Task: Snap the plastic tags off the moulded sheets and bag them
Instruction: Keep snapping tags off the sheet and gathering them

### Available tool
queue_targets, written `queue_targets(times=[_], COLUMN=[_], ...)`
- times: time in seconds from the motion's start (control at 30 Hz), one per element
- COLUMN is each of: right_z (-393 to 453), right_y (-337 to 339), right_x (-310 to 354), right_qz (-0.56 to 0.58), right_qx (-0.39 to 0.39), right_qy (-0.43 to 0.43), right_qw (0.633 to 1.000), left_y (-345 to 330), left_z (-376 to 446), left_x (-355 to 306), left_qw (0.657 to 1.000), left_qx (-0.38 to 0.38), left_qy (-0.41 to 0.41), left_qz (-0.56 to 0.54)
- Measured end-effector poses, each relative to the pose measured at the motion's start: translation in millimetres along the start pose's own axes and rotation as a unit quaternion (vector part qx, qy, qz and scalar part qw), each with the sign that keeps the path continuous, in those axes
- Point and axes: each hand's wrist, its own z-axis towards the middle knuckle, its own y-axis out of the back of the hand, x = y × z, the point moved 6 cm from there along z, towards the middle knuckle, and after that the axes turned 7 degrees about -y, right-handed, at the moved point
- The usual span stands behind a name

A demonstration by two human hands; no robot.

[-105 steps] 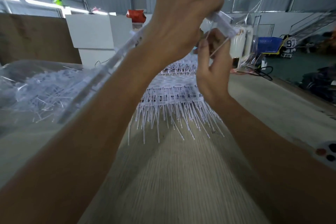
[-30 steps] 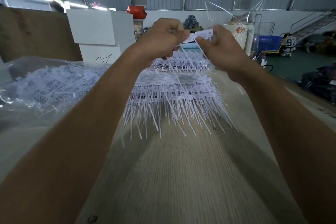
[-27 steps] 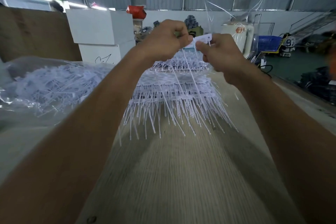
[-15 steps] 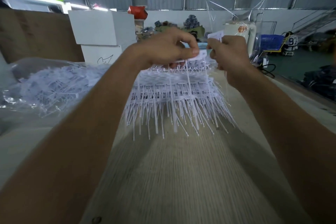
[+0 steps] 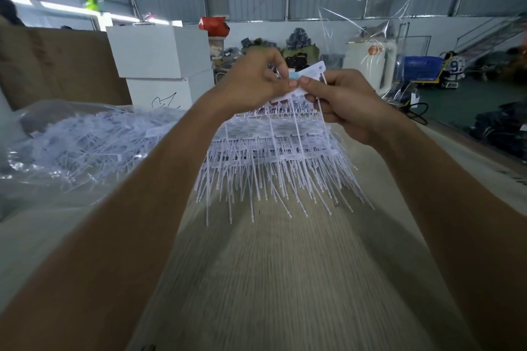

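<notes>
- Since half a second ago, both hands have drawn together again: the thumbs now nearly meet over the tag strip, where before they were a little apart, each with its own piece.
- Left hand (image 5: 253, 81) is curled, thumb and forefinger pinching the left end of a white strip of tags (image 5: 302, 84).
- Right hand (image 5: 339, 100) is curled too, thumb on top of the strip's right part, fingers wrapped beneath; thin white stems hang down from the strip past the fingers.
- A tag plate (image 5: 312, 70) rises behind the thumbs; it carries small dark print, too blurred to read.
- Below the hands, the stack of moulded sheets (image 5: 273, 157) lies on the pale wood-grain table (image 5: 285, 279), its stems fanning toward the camera.
- To the left, a clear plastic bag (image 5: 71, 145) lies on the table holding a heap of loose tags.
- Behind the bag stand two stacked white boxes (image 5: 159, 57); the lower one bears a black hand-drawn scribble, not legible as writing.
- Far right, a blue crate (image 5: 422, 67) shows white lettering that cannot be made out, and a white-and-dark garment (image 5: 454, 67) beside it bears a large figure 9.
- A red bag (image 5: 214, 25) sits above the boxes at the back.
</notes>
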Motion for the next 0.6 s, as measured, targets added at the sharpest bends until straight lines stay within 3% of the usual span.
queue_targets(times=[0.2, 0.37, 0.6], right_z=[0, -2, -12], right_y=[-1, -3, -16], right_x=[2, 10, 40], right_qz=[0.019, -0.080, -0.325], right_qx=[-0.027, -0.037, -0.136], right_qy=[0.030, 0.079, 0.262], right_qw=[0.999, 0.993, 0.899], left_y=[-8, -2, 3], left_z=[-2, -1, 2], left_x=[7, 7, 6], left_qw=[0.999, 0.998, 0.989], left_qx=[0.015, -0.009, -0.049], left_qy=[0.029, 0.061, 0.126], left_qz=[0.000, 0.013, -0.057])
